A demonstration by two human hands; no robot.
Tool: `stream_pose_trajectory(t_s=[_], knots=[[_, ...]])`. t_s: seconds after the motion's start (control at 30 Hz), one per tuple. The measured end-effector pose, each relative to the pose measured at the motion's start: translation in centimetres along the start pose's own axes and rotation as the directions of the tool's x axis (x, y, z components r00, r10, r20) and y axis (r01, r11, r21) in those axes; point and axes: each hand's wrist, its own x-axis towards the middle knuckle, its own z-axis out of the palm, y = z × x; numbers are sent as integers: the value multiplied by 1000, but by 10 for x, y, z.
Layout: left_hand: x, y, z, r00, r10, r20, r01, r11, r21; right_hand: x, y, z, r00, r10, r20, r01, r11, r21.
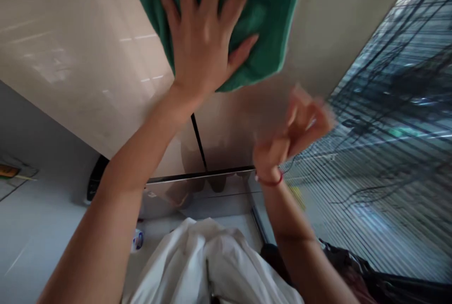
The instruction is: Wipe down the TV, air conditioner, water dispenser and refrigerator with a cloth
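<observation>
Against the glossy panel: the left hand [203, 43] lies flat with its fingers spread wide, pressing a green cloth [271, 17] onto the beige cabinet front [81, 59].
Cloth position: it sits at the top of the view, under and around the left palm; its upper edge runs out of frame, while its lower corner hangs just below the thumb.
Right hand: the right hand [300, 127] hovers lower and to the right, off the panel, blurred by motion; the fingers look loosely curled, but I cannot tell whether they hold anything.
Wrist: a thin red band [270, 181] circles the right wrist.
Panel edges: a dark vertical seam [198, 139] splits the cabinet front below the left wrist, and a dark horizontal lip [197, 174] closes its lower edge.
Open room: wide bare panel stretches left of the cloth; to the right the panel ends at a window with slatted blinds [381, 153], close beside the right hand.
Below: a white garment [212, 261] fills the lower centre, between the two forearms.
Floor side: pale grey floor [31, 228] lies at the left.
Writing: a small white-and-blue item [137, 239] shows near the left forearm; its label is too small to read.
</observation>
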Motion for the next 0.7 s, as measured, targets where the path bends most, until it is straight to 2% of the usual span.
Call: stream_pose_trajectory(t_s=[0.03,0.07,0.1,0.13,0.17,0.2,0.27,0.33,0.37,0.4,0.47,0.5,0.57,0.63,0.67,0.7], knots=[[-23,7,4,998,24,-58,-26,999,-40,-46,17,-13,990,110,-88,-104,992,78],[-52,16,10,998,65,-21,-67,992,-110,-92,31,-26,962,273,0,-272,959,86],[-84,27,17,993,112,-30,-115,972,-207,-137,41,-40,919,382,93,-388,919,61],[-119,40,26,982,189,-24,-187,933,-306,-180,48,-54,882,451,138,-459,888,33],[-155,54,35,962,262,75,-215,898,-383,-219,52,-69,838,515,180,-523,852,-4],[-189,68,44,925,312,214,-191,874,-448,-253,55,-84,791,576,207,-581,813,-37],[-246,91,58,783,494,378,-207,780,-591,-307,60,-114,663,699,270,-700,706,-108],[-276,103,65,676,596,433,-207,717,-665,-340,67,-141,520,783,340,-779,598,-187],[-278,104,65,650,625,432,-215,696,-685,-349,71,-153,471,804,363,-795,565,-219],[-271,102,63,639,646,418,-232,680,-696,-353,76,-162,447,813,373,-799,551,-242],[-232,87,54,652,659,375,-286,672,-683,-349,86,-173,440,822,362,-798,543,-261],[-201,74,47,666,659,350,-325,679,-658,-344,91,-175,442,825,352,-798,541,-265],[-127,43,32,748,605,275,-393,736,-551,-331,100,-172,441,831,339,-800,535,-272],[-53,12,16,861,439,257,-340,872,-353,-323,106,-167,443,834,330,-797,535,-281],[-22,0,10,903,302,305,-229,940,-253,-320,109,-165,447,834,322,-794,536,-287],[0,-7,6,923,155,353,-90,977,-192,-320,110,-165,454,835,310,-791,538,-293]])
